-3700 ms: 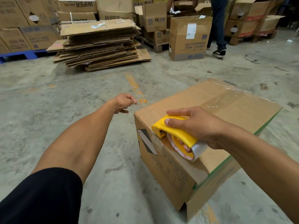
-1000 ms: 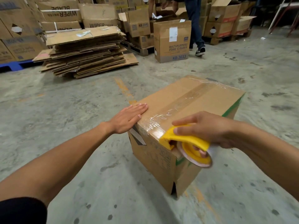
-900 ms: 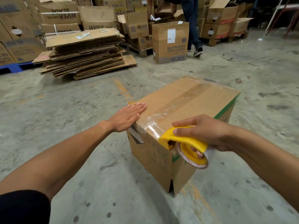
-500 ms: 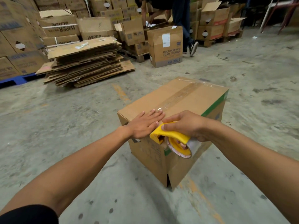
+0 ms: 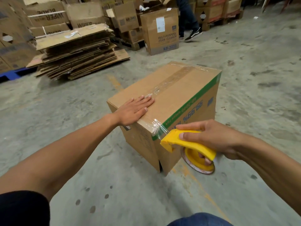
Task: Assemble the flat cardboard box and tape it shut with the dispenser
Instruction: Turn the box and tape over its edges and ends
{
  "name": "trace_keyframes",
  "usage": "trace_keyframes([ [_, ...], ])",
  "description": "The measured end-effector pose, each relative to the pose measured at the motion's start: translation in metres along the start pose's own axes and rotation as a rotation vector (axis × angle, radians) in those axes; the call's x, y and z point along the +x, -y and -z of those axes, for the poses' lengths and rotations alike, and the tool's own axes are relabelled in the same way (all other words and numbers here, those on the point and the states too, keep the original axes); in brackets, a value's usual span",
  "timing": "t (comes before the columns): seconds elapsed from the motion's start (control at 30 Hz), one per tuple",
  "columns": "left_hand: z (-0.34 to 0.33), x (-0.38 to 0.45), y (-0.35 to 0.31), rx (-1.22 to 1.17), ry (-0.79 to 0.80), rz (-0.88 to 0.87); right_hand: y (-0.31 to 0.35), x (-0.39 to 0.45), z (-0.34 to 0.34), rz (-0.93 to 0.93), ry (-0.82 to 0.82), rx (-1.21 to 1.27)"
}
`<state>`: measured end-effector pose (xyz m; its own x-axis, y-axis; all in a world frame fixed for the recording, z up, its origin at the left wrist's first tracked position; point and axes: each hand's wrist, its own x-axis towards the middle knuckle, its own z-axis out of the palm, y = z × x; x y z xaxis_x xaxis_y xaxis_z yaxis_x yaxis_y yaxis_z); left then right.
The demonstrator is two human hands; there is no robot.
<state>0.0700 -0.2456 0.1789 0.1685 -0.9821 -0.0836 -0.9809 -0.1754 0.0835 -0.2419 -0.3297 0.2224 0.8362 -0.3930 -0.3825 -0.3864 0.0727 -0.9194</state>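
Cardboard box (image 5: 175, 101) sits on floor, centre frame, seam taped. Left hand (image 5: 135, 110) flat and spread on top at 9 o'clock, likely pinning it. Right hand (image 5: 210, 137) grips dispenser (image 5: 187, 144) at 5 o'clock corner, tape stretched for tear-off.

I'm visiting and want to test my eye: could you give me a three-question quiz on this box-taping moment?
1. True or false: the left hand lies flat on top of the brown cardboard box.
2. Which of the hands grips the yellow plastic tape dispenser?
3. The clear tape strip runs from the dispenser to: A) the floor, B) the box's near corner, C) the stack of flattened cardboard sheets.

Key: 1 true; 2 right hand; 3 B.
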Motion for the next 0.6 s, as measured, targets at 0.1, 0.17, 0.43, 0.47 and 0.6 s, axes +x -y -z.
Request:
trace_keyframes([
  [0.1, 0.001, -0.001, -0.002, -0.005, 0.010, 0.002, 0.001, 0.006, 0.004, 0.000, 0.020, -0.021],
  [0.17, 0.006, -0.003, -0.007, -0.004, 0.038, 0.038, 0.000, 0.009, 0.002, 0.005, 0.014, -0.037],
  [0.43, -0.010, -0.006, -0.089, 0.054, 0.048, -0.050, -0.005, 0.005, -0.004, 0.016, -0.002, -0.073],
  [0.47, -0.011, -0.005, -0.086, 0.055, 0.035, -0.042, -0.005, 0.003, -0.004, 0.015, 0.000, -0.059],
  [0.6, -0.009, -0.004, -0.071, 0.055, 0.010, -0.032, -0.005, -0.009, 0.005, 0.005, 0.033, 0.009],
])
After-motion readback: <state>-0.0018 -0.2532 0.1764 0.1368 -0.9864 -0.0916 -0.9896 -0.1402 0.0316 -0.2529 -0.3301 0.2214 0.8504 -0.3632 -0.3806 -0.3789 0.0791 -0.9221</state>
